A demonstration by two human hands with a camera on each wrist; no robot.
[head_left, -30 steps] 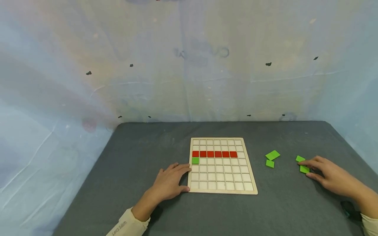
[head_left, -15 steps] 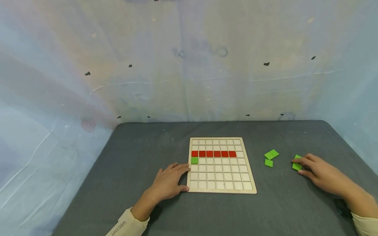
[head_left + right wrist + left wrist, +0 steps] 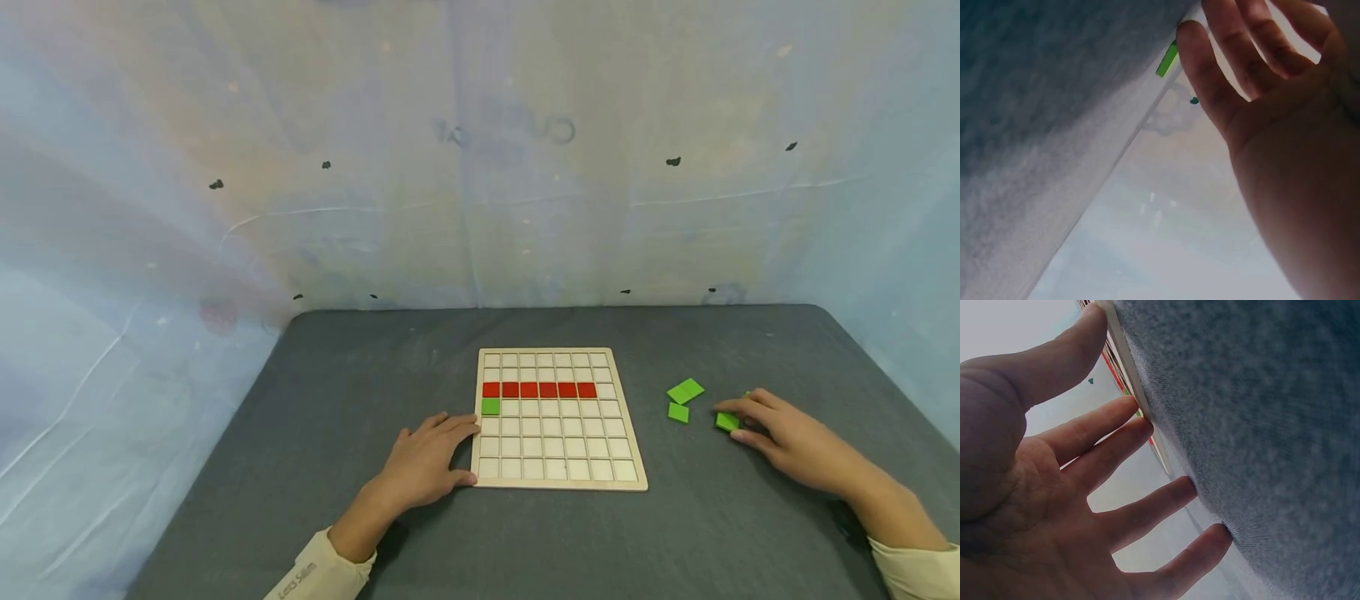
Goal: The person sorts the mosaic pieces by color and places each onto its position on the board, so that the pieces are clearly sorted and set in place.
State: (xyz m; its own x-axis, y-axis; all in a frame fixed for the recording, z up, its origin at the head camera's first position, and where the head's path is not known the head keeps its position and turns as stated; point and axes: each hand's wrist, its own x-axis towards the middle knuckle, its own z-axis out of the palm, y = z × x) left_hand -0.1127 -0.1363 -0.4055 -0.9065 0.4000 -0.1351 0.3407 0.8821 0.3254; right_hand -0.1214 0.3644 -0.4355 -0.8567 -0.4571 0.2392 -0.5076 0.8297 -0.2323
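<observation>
Since the earlier frame, the person's right hand (image 3: 786, 437) has shifted leftward over the table (image 3: 540, 542), the green tile (image 3: 726, 422) travelling with it, while the left hand (image 3: 423, 458) has kept its place beside the wooden board (image 3: 558, 485). The right grip is closed on that tile: forefinger over its far side, thumb at its near side, in what looks like a light pinch. The tile looks square, so no long axis sets its direction; whether it is clear of the cloth cannot be told. A green sliver (image 3: 747, 393) shows just behind the knuckles, mostly hidden by the hand.

The relation that matters is sideways: the board lies well apart to the left of the pinch, and between them sit a loose green pair (image 3: 692, 387), edge to edge, and a lone green tile (image 3: 678, 412) just beside it. The right hand is nearer to all of these. The left grip holds nothing, its fingers spread and thumb apart, tips touching the board's left edge.

The board is pale, thin and gridded, with a red row (image 3: 548, 390) of flat squares and a seated green tile (image 3: 491, 407) below its first square. Dull grey, finely napped cloth covers the table; behind hangs a creased, blotchy backdrop (image 3: 540, 242).
</observation>
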